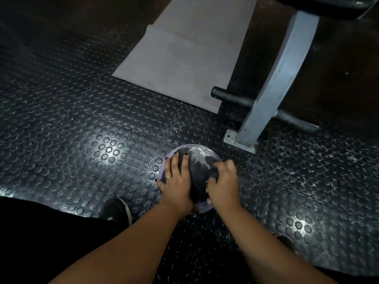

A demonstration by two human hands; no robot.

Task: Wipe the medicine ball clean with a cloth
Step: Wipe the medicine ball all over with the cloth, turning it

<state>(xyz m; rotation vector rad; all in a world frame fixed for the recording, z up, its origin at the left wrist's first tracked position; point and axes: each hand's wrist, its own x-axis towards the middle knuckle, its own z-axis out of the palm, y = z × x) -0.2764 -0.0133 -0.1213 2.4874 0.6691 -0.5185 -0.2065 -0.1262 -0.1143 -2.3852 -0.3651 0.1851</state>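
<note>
The round black and purple rubber medicine ball (pixel 198 158) sits on the black rubber floor with round bumps (pixel 82 119), right in front of the person's feet and near the foot of the grey metal bench leg (pixel 276 78). The left hand (pixel 176 182) lies flat on the left side of the ball, with its fingers spread wide and straight; a thin gold ring (pixel 169 177) shows on one finger. The right hand (pixel 223 181) is on the right side of the ball; its fingers are curled round a small dark bunched-up cloth (pixel 212 167), and the cloth touches the top of the ball. A black shoe (pixel 115 210) stands on the floor just left of the arms; a flat grey mat (pixel 184 58) lies farther away, beside the bench leg; a short black bar (pixel 231 98) sticks out across that leg, low down.
</note>
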